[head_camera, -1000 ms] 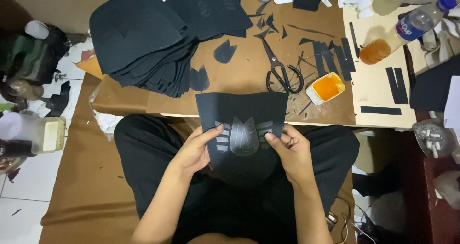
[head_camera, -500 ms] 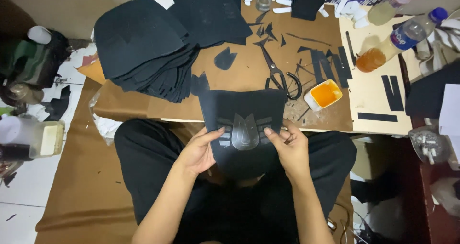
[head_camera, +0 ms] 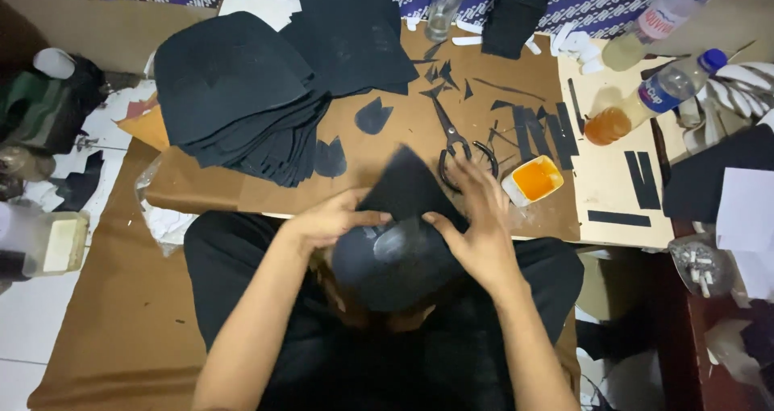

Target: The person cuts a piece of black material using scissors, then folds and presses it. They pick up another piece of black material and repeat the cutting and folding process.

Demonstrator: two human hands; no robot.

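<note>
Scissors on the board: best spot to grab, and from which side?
Take the scissors by the black loop handles, which point toward the person, coming in from the near edge. The blades point away, and the right hand already sits just beside the loops.

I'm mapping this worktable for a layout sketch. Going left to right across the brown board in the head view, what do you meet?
Stack of black cut pieces → small black shape → scissors → small tub of orange paste → black strips.
</note>
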